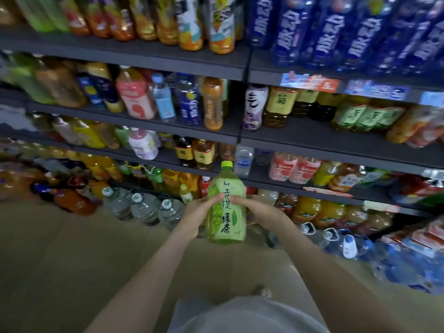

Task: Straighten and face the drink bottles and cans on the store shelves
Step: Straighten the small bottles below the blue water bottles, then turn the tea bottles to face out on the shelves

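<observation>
A: The hands: where are they, and what do they hold?

B: The left hand [198, 212] and the right hand [260, 210] are both clamped on one large green tea bottle [225, 219], one hand on each side. Their tips nearly meet across the front of the label.

A: Is the bottle standing on a shelf?

B: No. It is upright in the air, out in front of the dark shelves [324, 140] and clear of every shelf edge, above the beige floor [72, 248]. Its lime-green cap [227, 165] points up and the label faces the person.

A: Why two hands?

B: As a judgement: the bottle is big and looks full, so probably heavy. A grip from both sides keeps it level and lets the person turn the label forward before setting it down.

A: Where does it belong?

B: I cannot tell. Smaller green-labelled tea bottles [365, 117] stand toward the right end of one shelf, set back from its front edge. Large water jugs [144, 207] sit on the floor along the foot of the shelving. The sides of the view are blurred.
</observation>
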A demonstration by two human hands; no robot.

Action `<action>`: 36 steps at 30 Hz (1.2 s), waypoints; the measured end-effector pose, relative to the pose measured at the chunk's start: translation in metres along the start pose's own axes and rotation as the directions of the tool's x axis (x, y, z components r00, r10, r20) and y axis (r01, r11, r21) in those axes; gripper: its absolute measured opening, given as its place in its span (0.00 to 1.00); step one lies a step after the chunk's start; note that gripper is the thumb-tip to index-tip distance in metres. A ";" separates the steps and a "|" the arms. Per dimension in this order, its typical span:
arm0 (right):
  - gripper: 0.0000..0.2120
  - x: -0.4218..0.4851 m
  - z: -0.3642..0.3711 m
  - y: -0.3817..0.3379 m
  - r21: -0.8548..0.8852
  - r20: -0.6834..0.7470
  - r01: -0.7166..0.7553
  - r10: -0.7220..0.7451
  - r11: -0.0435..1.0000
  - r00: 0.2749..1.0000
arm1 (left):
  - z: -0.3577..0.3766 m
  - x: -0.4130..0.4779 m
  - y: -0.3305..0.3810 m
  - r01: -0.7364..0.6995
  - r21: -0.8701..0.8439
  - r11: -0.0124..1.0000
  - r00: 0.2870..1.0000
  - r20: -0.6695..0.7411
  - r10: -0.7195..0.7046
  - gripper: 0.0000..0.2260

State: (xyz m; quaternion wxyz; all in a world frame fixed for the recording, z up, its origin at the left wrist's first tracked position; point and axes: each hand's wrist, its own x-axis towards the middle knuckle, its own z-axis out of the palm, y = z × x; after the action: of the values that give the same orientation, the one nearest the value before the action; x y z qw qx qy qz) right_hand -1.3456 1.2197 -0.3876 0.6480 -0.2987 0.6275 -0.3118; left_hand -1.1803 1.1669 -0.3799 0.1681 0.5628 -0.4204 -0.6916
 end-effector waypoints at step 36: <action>0.37 0.332 0.361 -0.179 0.010 0.224 -0.084 0.080 0.996 0.971 | -0.480 0.147 0.088 0.104 0.156 0.982 0.992 -0.092 -0.090 0.47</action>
State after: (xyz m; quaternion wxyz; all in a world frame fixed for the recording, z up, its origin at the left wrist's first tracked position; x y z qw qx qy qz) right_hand -0.9843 0.8474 -0.4441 0.7294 -0.2994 0.5595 -0.2553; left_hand -0.8052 0.8231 -0.4121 0.1058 0.6230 -0.4393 -0.6385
